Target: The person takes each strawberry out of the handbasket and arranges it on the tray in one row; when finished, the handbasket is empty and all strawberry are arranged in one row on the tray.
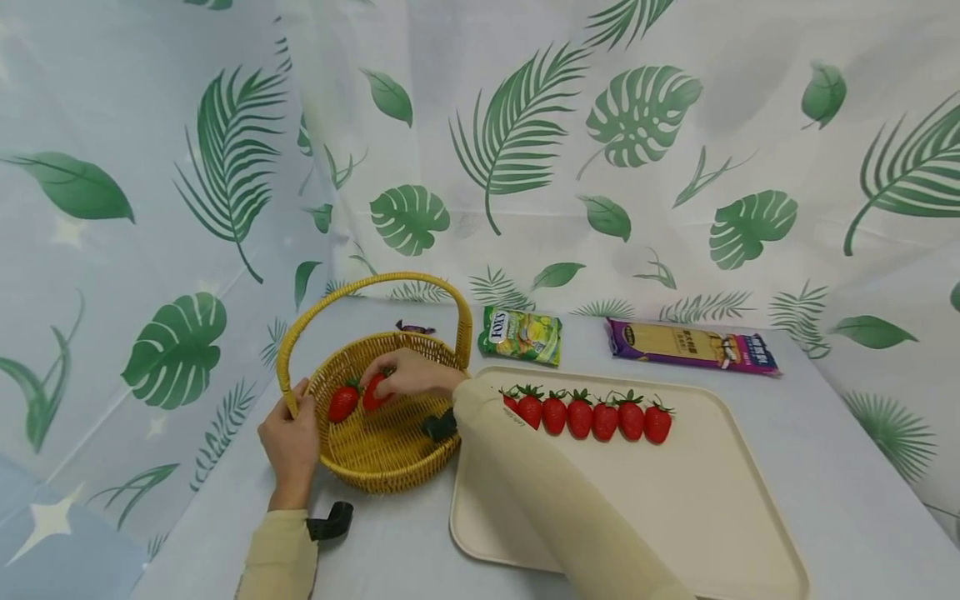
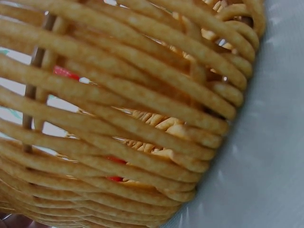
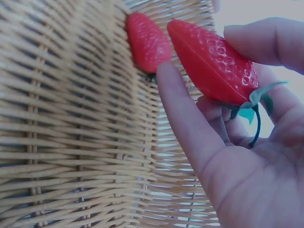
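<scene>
In the head view, my right hand (image 1: 411, 372) reaches into a yellow wicker basket (image 1: 386, 479) and pinches a red strawberry (image 3: 213, 61) between thumb and fingers. Its green leaves and stem point toward the palm in the right wrist view. Another strawberry (image 1: 343, 403) lies inside against the basket's left wall. My left hand (image 1: 290, 437) grips the basket's left rim by the foot of the tall handle; some of its fingers are hidden. Woven basket side fills most of the left wrist view, with bits of red showing through the gaps.
A beige tray (image 1: 675, 517) right of the basket bears a row of several strawberries (image 1: 580, 415), partly behind my right sleeve. Behind stand a green candy bag (image 1: 521, 336) and a long purple snack pack (image 1: 693, 346). A small dark-wrapped candy (image 1: 415, 327) lies behind the basket.
</scene>
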The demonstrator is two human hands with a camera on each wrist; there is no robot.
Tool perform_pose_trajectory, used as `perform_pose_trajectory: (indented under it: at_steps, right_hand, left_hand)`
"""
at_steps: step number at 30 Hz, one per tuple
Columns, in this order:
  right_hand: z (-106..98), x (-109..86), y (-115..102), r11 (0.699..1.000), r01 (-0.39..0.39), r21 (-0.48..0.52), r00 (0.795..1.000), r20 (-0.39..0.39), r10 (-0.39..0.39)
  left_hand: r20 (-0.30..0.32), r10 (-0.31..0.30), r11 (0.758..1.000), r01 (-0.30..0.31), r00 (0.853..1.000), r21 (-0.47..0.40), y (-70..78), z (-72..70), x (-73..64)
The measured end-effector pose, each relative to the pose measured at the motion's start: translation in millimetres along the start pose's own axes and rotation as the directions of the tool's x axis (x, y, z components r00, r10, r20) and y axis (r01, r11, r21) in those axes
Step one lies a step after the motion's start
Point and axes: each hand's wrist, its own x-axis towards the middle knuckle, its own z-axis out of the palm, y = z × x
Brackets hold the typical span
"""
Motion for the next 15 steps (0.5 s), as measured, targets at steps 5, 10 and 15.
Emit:
perform_pose_trajectory:
  at_steps: [5,10,15]
  right_hand:
    - [-3.3,-7.3,-1.5,0.999,0.025,0.034,0.999,0.023,-0.026]
    - [-7.2,-17.8,-2.7,0.997,0.058,0.046,0.997,0.039,-0.06]
    - [-13.1,-30.9,-5.3,0.995,0.083,0.054,0.996,0.028,-0.085]
  left_hand:
    - [0.006,-0.004,1.0,0.004,1.0,0.008,-1.9,-0.1,-1.0]
    - [0.011,-0.007,1.0,0.007,1.0,0.002,-2.6,-0.2,-1.1]
    - [0.012,0.008,1.0,-0.008,1.0,-0.006,-1.3,-0.5,0.7]
